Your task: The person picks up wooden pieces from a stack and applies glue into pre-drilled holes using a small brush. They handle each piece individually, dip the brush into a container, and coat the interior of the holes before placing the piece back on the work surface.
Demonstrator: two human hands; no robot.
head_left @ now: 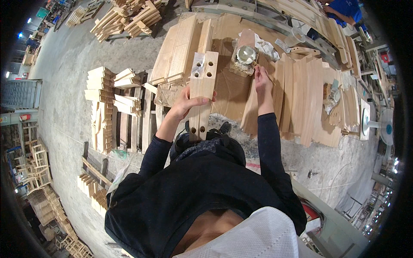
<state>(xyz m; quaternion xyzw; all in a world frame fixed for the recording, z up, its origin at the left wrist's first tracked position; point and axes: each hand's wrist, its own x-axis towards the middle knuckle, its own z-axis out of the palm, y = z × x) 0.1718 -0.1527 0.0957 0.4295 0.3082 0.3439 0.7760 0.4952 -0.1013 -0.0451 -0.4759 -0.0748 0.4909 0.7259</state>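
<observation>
My left hand (189,103) is wrapped round a pale wooden piece (203,88), thumb across its face. Several round holes show at the piece's far end, two more at its near end. A thin seam runs down the middle, so it may be two pieces held together. In my right hand (263,81) is a thin stick (269,76), pinched between the fingers. Its far tip is at the rim of a round pot (247,55) holding something white, perhaps glue. The pot stands on a crusted block on a cardboard-covered bench (230,96).
Wooden boards (301,96) lie side by side right of the bench, with more boards (174,51) to its left. Stacked wood pieces (100,109) stand on a pallet at the left. A clear plastic cup (295,38) and a person in blue (346,10) are at the far right.
</observation>
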